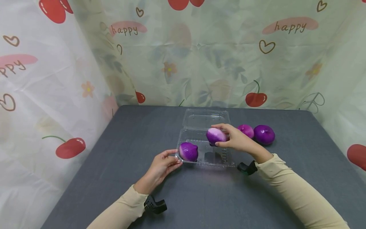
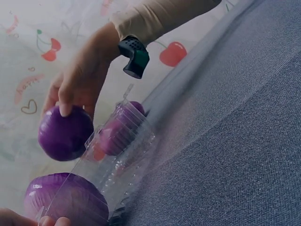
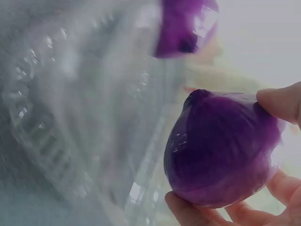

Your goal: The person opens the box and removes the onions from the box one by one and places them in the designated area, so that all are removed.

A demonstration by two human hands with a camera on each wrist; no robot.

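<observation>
My right hand (image 1: pixel 235 138) grips a purple onion (image 1: pixel 215 136) and holds it above the right part of a clear plastic clamshell box (image 1: pixel 206 163). In the right wrist view, the thumb and fingers wrap round this onion (image 3: pixel 221 150) from one side. A second onion (image 1: pixel 188 151) sits in the left end of the box. At the box's near left corner, my left hand (image 1: pixel 162 166) pinches the rim between thumb and fingers. The box's lid (image 1: pixel 206 119) lies folded back, away from me.
Two more purple onions, a pinkish one (image 1: pixel 246 130) and a darker one (image 1: pixel 264 134), rest on the grey table (image 1: pixel 137 127) right of the box. A printed curtain (image 1: pixel 197 63) hangs behind the table and along its sides.
</observation>
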